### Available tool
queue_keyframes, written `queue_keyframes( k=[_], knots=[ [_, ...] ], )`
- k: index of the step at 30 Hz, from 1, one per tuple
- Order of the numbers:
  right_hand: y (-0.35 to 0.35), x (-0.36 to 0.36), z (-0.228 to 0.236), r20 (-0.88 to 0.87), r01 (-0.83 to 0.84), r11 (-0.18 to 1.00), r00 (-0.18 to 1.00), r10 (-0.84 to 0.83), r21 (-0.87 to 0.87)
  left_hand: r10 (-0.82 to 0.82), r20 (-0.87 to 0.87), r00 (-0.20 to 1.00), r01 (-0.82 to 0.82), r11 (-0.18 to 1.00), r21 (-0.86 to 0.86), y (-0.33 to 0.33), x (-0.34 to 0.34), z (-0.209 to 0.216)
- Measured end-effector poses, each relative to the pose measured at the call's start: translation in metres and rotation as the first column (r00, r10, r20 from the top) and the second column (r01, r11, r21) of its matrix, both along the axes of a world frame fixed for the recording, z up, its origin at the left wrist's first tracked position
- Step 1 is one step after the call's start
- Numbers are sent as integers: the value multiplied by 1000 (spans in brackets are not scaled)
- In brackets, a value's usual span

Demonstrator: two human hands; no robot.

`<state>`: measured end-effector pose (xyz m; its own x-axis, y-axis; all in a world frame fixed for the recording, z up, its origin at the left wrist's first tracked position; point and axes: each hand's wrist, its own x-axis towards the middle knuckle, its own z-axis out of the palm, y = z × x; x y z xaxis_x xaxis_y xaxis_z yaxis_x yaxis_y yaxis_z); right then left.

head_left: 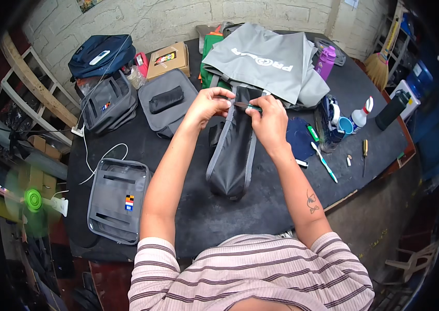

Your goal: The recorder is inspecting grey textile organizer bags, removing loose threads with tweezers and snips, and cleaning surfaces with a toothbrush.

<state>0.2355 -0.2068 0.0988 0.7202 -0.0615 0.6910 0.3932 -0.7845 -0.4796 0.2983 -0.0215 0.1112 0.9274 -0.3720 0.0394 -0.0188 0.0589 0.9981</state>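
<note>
A black fabric bag (233, 160) with grey edge binding lies lengthwise in front of me on the dark table. My left hand (210, 107) is closed in a pinch on the grey-bound edge near its far end. Just across from it, my right hand (270, 120) grips a small teal-handled tool (253, 108) with a thin blade pointing toward the left fingertips. Fingers cover much of this tool, so its exact kind is unclear. Beyond both hands, a large grey bag (261, 62) with white print lies over other fabric pieces.
A clear-topped grey case (117, 202) lies at left, with more grey bags (167, 101) behind it. On the right are a toothbrush (324, 162), a screwdriver (365, 158), a spray bottle (360, 116), a purple bottle (326, 62) and a dark bottle (393, 110). A green fan (33, 199) stands far left.
</note>
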Motion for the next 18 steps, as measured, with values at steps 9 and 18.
queue_keyframes(
  k=[9, 18],
  knots=[
    [-2, 1, 3, 53, -39, 999, 998, 40, -26, -63, -118, 991, 50, 992, -115, 7, 5, -13],
    [-2, 7, 1, -106, -86, 985, 989, 102, 149, -52, -125, 991, 30, 984, -173, 9, 3, -16]
  ],
)
